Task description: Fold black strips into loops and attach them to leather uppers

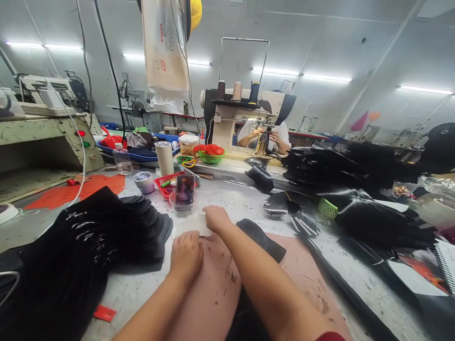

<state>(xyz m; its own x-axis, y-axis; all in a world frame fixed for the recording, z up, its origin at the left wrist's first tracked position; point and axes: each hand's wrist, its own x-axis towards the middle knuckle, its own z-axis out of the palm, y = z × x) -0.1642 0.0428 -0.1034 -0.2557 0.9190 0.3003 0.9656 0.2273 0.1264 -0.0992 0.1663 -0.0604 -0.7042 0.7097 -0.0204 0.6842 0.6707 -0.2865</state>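
Head view: see black panel (262, 237), axis ten-to-four, at four o'clock from right hand (216, 219), left hand (185, 253) farther; both curled; cannot tell whether holding.

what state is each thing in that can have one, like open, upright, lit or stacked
left hand: fingers curled, grip unclear
right hand: fingers curled, grip unclear
pink mat: lying flat, marked
black pieces at left: stacked, overlapping
clear plastic bottle: upright, capped
cream tumbler: upright
green bowl: upright, holding red plastic
thread spools: upright
tube lights: lit
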